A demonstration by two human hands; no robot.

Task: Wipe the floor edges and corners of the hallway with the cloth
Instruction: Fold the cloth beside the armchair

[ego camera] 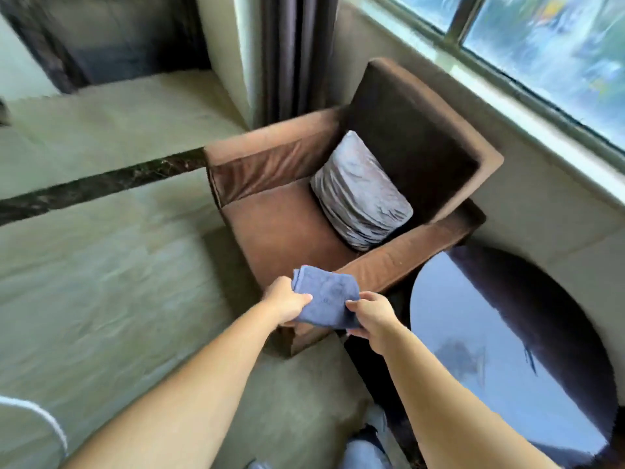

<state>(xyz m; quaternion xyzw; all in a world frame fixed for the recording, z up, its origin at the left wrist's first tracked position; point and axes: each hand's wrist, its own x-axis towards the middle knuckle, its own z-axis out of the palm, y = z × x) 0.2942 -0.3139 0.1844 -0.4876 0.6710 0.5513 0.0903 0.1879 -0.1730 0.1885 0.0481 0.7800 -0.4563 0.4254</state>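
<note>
A folded blue cloth (pixel 326 297) is held up in the air in front of me, above the front corner of a brown armchair. My left hand (pixel 284 301) pinches its left edge and my right hand (pixel 372 318) pinches its right edge. Both arms reach forward from the bottom of the view. The beige tiled floor (pixel 111 282) spreads out to the left, crossed by a dark marble strip (pixel 101 184). The view is blurred by motion.
The brown armchair (pixel 287 231) holds a grey cushion (pixel 360 194) and stands against the wall under a window (pixel 558 52). A round dark glossy table (pixel 507 350) is at the right. Dark curtains (pixel 297 52) hang in the corner behind the chair.
</note>
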